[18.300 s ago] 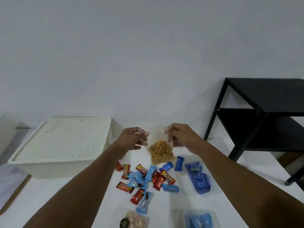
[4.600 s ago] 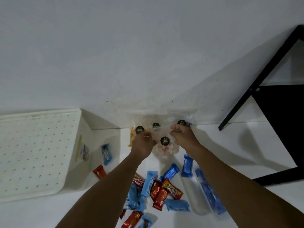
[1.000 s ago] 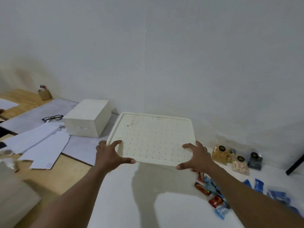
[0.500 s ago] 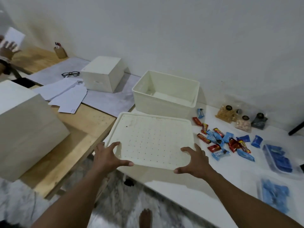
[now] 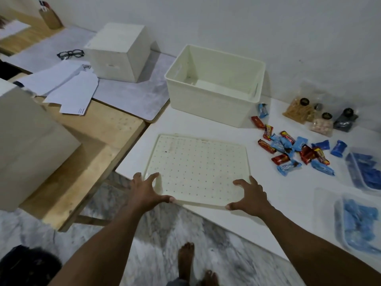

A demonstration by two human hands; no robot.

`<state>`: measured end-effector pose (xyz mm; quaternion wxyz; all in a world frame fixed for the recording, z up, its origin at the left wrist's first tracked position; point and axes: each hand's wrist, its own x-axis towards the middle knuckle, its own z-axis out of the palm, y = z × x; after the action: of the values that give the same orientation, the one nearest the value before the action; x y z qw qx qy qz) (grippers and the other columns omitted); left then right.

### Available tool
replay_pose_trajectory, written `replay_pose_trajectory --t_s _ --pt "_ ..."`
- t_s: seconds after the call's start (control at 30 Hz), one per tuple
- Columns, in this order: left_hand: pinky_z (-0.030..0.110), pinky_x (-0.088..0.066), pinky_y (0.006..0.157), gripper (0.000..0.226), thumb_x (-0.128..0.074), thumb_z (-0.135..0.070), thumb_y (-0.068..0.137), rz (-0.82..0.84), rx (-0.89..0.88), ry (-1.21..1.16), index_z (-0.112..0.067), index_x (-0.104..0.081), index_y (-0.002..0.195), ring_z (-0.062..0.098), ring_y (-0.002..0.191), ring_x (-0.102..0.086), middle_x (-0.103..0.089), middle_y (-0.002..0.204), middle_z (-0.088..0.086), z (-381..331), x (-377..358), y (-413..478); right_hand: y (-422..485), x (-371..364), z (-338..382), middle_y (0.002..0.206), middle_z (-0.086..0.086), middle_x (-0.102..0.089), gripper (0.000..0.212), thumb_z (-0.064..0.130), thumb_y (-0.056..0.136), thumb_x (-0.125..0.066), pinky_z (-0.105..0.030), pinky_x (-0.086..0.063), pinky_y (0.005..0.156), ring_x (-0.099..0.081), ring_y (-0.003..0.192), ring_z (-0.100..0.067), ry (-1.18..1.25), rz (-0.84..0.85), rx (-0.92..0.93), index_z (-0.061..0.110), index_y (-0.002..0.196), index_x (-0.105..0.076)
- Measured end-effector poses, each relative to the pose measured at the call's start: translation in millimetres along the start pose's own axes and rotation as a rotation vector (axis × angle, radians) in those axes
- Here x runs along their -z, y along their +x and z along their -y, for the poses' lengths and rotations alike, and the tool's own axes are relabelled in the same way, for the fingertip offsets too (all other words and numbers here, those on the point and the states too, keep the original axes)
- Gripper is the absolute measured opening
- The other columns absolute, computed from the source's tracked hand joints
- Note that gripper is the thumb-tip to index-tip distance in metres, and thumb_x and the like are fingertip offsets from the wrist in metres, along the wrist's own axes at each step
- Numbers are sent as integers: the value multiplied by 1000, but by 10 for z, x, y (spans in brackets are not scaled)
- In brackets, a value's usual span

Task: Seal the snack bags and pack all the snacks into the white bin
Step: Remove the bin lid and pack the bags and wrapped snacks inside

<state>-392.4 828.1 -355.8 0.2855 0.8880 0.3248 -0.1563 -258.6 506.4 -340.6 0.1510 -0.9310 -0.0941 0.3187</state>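
The white bin stands open and empty at the back of the white table. Its perforated lid lies flat on the table in front of it. My left hand grips the lid's near left corner and my right hand grips its near right corner. Several red and blue wrapped snacks lie loose to the right of the lid. Behind them, by the wall, lie clear snack bags with black round labels.
Clear trays of blue packets sit at the right edge. To the left a wooden table carries a white box, papers, glasses and a large box. My bare feet stand on the marble floor below.
The lid has come down from in front of the bin onto the table's near edge, both hands still on it. The view has tilted down.
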Motion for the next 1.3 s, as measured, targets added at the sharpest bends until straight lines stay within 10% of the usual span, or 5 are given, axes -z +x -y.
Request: replay_pose_trajectory --t_s 0.73,1.3 --pt "50 -38 111 95 -71 -55 82 103 -321 154 -32 -17 157 37 141 -36 -32 156 12 -1823 443 -88 -406 1371 -311 152 -7 -39 78 53 81 -72 -40 -41 107 -43 135 -24 73 -146 32 25 146 -39" --pt "28 -35 102 87 -75 -46 82 129 -680 94 -32 -27 154 26 135 -45 -43 149 10 -3889 73 -79 -339 2611 -1438 132 -14 -52 57 29 88 -71 -12 -37 50 -55 63 -3 321 -462 -18 20 139 -48"
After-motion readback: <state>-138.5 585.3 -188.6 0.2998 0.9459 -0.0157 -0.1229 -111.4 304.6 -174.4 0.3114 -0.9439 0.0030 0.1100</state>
